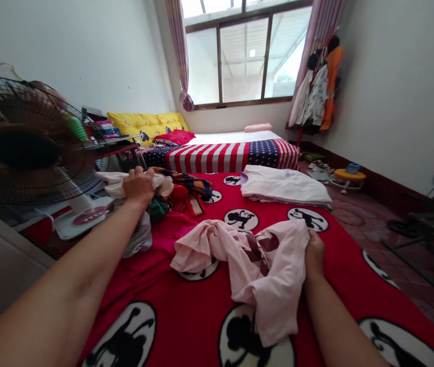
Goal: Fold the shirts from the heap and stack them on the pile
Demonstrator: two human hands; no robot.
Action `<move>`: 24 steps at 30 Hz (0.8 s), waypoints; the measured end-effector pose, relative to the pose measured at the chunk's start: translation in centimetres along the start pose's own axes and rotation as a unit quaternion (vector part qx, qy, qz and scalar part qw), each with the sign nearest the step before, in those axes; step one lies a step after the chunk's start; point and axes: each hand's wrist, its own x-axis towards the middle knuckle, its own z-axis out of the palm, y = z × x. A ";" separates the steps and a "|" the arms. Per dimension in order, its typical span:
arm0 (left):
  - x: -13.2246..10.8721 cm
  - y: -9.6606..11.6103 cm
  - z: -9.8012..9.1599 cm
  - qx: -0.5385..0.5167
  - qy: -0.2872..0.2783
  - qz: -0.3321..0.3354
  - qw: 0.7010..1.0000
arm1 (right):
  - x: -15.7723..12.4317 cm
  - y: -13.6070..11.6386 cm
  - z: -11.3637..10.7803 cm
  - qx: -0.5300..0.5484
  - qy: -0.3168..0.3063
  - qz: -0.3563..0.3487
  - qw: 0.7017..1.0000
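A crumpled pale pink T-shirt (240,270) with a dark maroon print lies spread on a red bedspread (194,311) patterned with black-and-white cartoon circles. My right hand (314,255) grips the shirt's right edge. My left hand (138,186) is closed on a white garment (110,184) at the edge of a heap of mixed clothes (182,196), which holds red, green, grey and plaid pieces. To the right of the heap, a folded stack of white clothes (286,186) lies on the bedspread, out of reach of both hands.
A large standing fan (24,148) looms at the left, close to my left arm. Beyond the red bedspread stands a second bed with a stars-and-stripes cover (220,157). Clothes hang on a rack (316,92) by the window. A small yellow stool (350,176) stands on the floor at the right.
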 end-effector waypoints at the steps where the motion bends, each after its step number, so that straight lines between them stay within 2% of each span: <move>1: -0.8 0.1 1.0 0.010 -0.010 -0.005 1.000 | 0.0 0.0 0.0 -0.002 0.001 -0.001 1.000; 5: -3.5 0.2 4.7 0.019 -0.091 0.011 0.996 | -0.1 -0.2 0.3 -0.013 0.005 -0.009 1.000; 8: -3.5 -0.6 5.5 0.017 -0.142 0.038 0.989 | 0.0 0.0 0.5 -0.021 0.008 -0.023 0.999; 11: -2.5 -1.4 4.3 -0.005 -0.198 0.062 0.978 | 0.2 0.4 0.5 -0.041 -0.002 -0.046 0.998; 13: -2.3 -1.1 2.9 -0.027 -0.209 0.061 0.976 | 0.2 0.6 0.5 -0.044 -0.010 -0.046 0.998; 15: -2.8 -0.1 1.3 -0.043 -0.186 0.062 0.980 | 0.1 0.6 0.4 -0.038 -0.010 -0.041 0.998; 17: -4.3 1.5 -0.1 -0.085 -0.151 0.106 0.979 | -0.2 0.3 0.4 -0.038 -0.006 -0.041 0.998; 19: -6.5 3.1 -1.2 -0.185 -0.154 0.207 0.948 | -0.5 -0.2 0.4 -0.044 -0.005 -0.040 0.998; 21: -9.1 4.3 -1.7 -0.277 -0.222 0.290 0.889 | -0.7 -0.6 0.4 -0.051 -0.008 -0.038 0.998; 22: -10.3 4.7 -1.8 -0.300 -0.251 0.309 0.867 | -0.8 -0.7 0.4 -0.053 -0.007 -0.039 0.998; 24: -12.4 5.0 -1.8 -0.305 -0.270 0.312 0.859 | -1.0 -0.9 0.4 -0.057 -0.002 -0.045 0.997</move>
